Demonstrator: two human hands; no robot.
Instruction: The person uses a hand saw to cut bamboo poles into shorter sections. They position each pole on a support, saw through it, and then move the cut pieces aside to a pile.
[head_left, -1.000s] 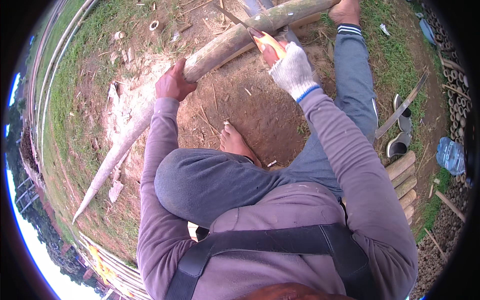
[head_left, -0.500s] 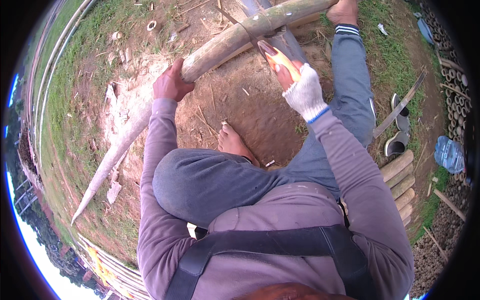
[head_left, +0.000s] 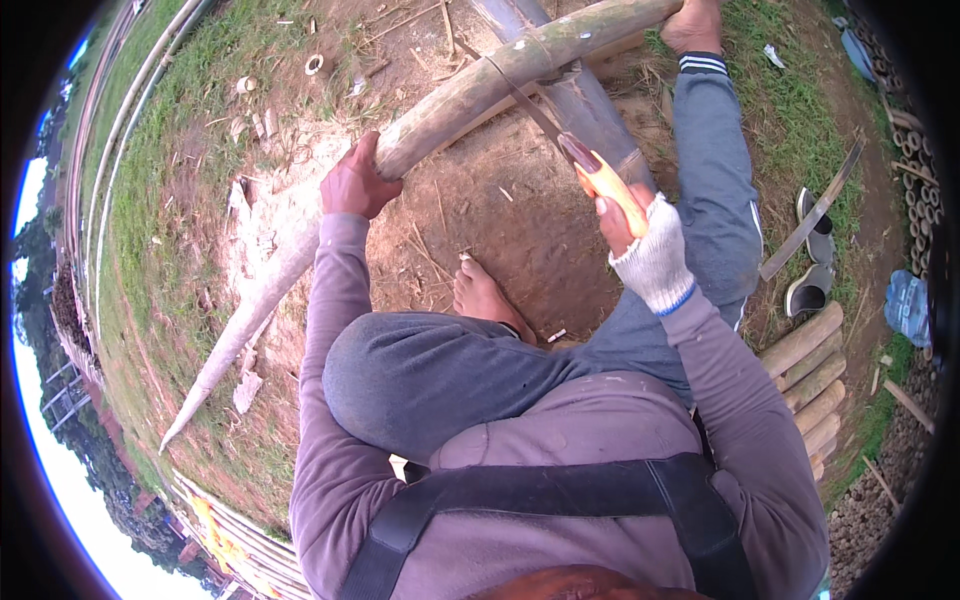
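Observation:
A thick bamboo pole (head_left: 440, 122) runs from the top right down toward the far left, lying across another grey pole (head_left: 597, 115). Bare and wrapped over it, my left hand (head_left: 360, 178) grips the pole at its middle stretch. In a white knitted glove, my right hand (head_left: 648, 250) is closed round the orange handle of a handsaw (head_left: 612, 192). The saw's thin blade lies across the bamboo, close to where the two poles cross. My bare right foot (head_left: 693, 27) is against the pole's far right end.
To the right lie a machete (head_left: 815, 208), a pair of slip-on shoes (head_left: 810, 292) and several cut bamboo lengths (head_left: 815, 370). A blue plastic bottle (head_left: 907, 308) is beyond them. Bamboo rings (head_left: 316, 64) and scraps dot the ground. Stacked bamboo (head_left: 915, 180) borders the right edge.
My right hand has drawn back down and to the right, pulling the saw so more blade shows on my side of the bamboo. My left hand keeps its hold; the view has shifted slightly.

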